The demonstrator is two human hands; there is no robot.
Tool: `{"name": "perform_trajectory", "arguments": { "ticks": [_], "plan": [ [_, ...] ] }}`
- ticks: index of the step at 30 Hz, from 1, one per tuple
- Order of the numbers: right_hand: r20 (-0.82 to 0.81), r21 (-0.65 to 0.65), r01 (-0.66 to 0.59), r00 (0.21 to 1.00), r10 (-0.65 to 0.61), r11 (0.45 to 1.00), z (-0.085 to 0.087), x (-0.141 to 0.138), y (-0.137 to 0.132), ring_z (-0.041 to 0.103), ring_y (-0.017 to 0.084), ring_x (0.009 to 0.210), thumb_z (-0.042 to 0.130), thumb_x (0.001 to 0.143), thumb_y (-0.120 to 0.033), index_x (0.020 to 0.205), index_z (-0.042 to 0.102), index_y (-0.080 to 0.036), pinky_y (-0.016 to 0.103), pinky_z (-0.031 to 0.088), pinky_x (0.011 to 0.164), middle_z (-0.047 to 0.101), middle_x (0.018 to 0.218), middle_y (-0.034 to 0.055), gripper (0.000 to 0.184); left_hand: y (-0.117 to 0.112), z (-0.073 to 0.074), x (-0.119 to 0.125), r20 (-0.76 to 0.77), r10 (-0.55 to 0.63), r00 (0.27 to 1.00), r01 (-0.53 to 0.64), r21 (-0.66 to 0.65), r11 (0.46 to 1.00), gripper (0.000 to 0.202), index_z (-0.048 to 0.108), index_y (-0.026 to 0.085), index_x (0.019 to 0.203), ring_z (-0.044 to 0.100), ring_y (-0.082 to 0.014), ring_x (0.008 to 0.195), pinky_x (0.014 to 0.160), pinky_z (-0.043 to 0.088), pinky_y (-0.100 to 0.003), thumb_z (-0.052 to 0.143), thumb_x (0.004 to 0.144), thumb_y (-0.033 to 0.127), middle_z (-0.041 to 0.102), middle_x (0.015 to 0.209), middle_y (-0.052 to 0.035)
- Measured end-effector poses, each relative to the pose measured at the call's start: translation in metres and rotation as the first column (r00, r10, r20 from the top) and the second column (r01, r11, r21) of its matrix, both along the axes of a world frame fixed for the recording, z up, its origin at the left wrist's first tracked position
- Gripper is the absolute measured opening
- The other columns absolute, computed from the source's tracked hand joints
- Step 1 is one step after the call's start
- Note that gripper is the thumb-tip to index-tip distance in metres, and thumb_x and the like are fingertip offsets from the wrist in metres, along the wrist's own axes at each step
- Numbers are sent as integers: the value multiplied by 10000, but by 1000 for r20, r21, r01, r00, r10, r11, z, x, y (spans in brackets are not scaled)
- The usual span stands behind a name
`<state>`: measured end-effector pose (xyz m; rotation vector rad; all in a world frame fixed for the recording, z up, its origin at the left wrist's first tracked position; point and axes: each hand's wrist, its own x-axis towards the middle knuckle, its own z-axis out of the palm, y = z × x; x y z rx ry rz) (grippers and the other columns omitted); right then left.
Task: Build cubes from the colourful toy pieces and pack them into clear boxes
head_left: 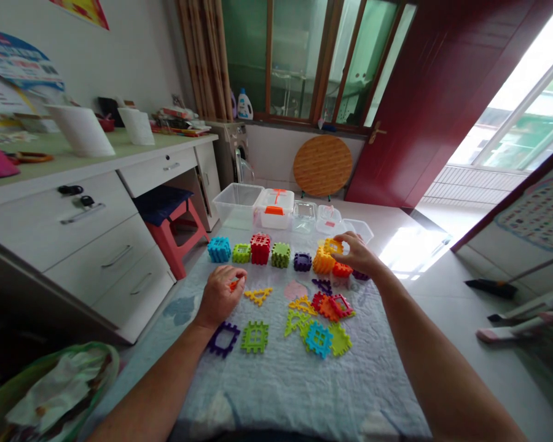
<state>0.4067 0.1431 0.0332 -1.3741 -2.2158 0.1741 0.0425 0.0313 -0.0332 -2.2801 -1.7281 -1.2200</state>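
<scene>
My right hand pinches a yellow square building tile at the top of the yellow tile stack. Low on the left, my left hand is closed around an orange tile piece, mostly hidden by the fingers. A yellow triangular tile lies just right of that hand. Nearer me are a purple frame tile and a green window tile. Loose tiles lie at the right, among them a blue one and a red one.
Sorted stacks stand in a row: blue, red, green and purple. Behind them are a large clear bin, a lidded box with orange latches and smaller clear containers. A cloth covers the table.
</scene>
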Motion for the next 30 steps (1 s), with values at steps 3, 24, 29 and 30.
{"name": "perform_trajectory", "arguments": {
  "ticks": [3, 24, 29, 30],
  "plan": [
    [52, -33, -39, 998, 41, 999, -5, 1, 14, 524, 271, 1020, 650, 707, -359, 1063, 634, -220, 436, 424, 938, 575, 1030, 78, 382, 0, -1, 0, 3, -3, 1000, 3, -15, 1000, 134, 621, 176, 834, 570, -227, 867, 822, 440, -367, 503, 848, 238, 660, 836, -64],
    [-13, 17, -96, 995, 96, 995, 15, -12, -35, 544, 264, 1072, 589, 772, -318, 1194, 568, -212, 427, 429, 955, 593, 1129, 98, 435, 4, -8, -3, -43, -38, 998, 30, -174, 984, 131, 652, 188, 853, 578, -237, 904, 861, 451, -390, 572, 781, 263, 660, 915, -66],
    [-33, -151, -130, 991, 127, 980, 0, -22, -91, 589, 173, 769, 526, 798, -238, 961, 627, -207, 319, 472, 736, 641, 873, 39, 194, 4, -12, -3, -25, -62, 998, 54, -244, 968, 161, 655, 186, 887, 591, -227, 919, 864, 470, -367, 575, 770, 263, 637, 947, -71],
    [-4, -175, -105, 994, 106, 979, -7, -22, -98, 579, 171, 751, 523, 793, -226, 932, 630, -205, 315, 465, 723, 633, 845, 36, 176, 4, -12, -2, -22, -76, 997, 68, -260, 963, 157, 655, 187, 882, 595, -223, 912, 855, 475, -361, 575, 768, 260, 636, 941, -69]
  ]
}}
